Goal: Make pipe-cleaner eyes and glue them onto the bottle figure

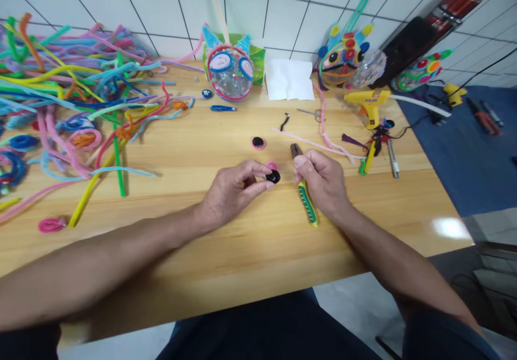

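Note:
Between the thumb and fingertips of my left hand (236, 190) is a small black coil (273, 177), apparently wound from pipe cleaner. A pink disc (271, 165) shows just behind it; I cannot tell whether the two touch. My right hand (323, 179) is wrapped round a pair of pliers (307, 203) with green and yellow handles, the dark jaws pointing up and away. Beyond my left fingertips lies a round pink piece with a black centre (258, 143). A short black pipe cleaner piece (285, 122) rests farther back.
Pipe cleaners (81, 80) in many colours heap at the left. Decorated clear lanterns (230, 74) stand along the tiled wall, near a white paper (289, 80). At the right are a yellow glue gun (368, 104), a utility knife (393, 159) and scissors (310, 113).

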A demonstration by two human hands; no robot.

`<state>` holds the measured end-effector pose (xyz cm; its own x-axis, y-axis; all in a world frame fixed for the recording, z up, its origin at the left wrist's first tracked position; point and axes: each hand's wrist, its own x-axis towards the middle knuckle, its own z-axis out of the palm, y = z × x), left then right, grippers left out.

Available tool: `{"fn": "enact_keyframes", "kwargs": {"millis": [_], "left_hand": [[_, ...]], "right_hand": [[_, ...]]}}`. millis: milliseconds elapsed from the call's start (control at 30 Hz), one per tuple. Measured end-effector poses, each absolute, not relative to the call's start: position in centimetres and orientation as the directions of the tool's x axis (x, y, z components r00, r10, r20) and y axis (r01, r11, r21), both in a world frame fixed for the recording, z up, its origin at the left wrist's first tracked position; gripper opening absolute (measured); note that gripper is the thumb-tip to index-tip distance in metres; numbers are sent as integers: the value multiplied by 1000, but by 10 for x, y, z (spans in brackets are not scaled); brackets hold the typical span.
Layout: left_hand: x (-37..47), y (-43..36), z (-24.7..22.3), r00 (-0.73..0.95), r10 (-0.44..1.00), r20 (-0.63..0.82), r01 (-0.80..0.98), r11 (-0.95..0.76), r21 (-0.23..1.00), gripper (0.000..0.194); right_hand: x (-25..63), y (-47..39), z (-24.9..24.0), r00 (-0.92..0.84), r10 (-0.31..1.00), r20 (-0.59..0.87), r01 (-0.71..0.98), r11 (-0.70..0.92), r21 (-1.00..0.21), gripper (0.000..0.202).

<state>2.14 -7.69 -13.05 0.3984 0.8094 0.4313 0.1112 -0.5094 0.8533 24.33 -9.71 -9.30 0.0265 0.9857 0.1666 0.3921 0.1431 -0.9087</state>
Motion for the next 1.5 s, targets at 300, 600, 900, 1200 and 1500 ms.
{"fn": "enact_keyframes", "kwargs": {"millis": [300, 600, 900, 1200, 1500], "left_hand": [[21, -81, -128, 383, 756, 532, 190, -628, 755, 14], [21, -79, -133, 383, 778, 498, 152, -585, 797, 24], [22, -79, -126, 399, 868, 294, 72, -350, 934, 23], [25, -70, -122, 452, 892, -3, -68, 38, 997, 23], [25, -68, -120, 526, 847, -84, -162, 196, 967, 32]], "right_hand": [[237, -99, -100, -132, 977, 168, 283, 200, -938, 19], [234, -99, -108, -170, 985, 26, 117, 46, -992, 15], [232, -100, -107, -122, 964, 235, 310, 262, -914, 11], [236, -102, -106, -228, 882, 412, 496, 469, -731, 25], [237, -99, -106, -212, 925, 315, 461, 379, -802, 23]]}}
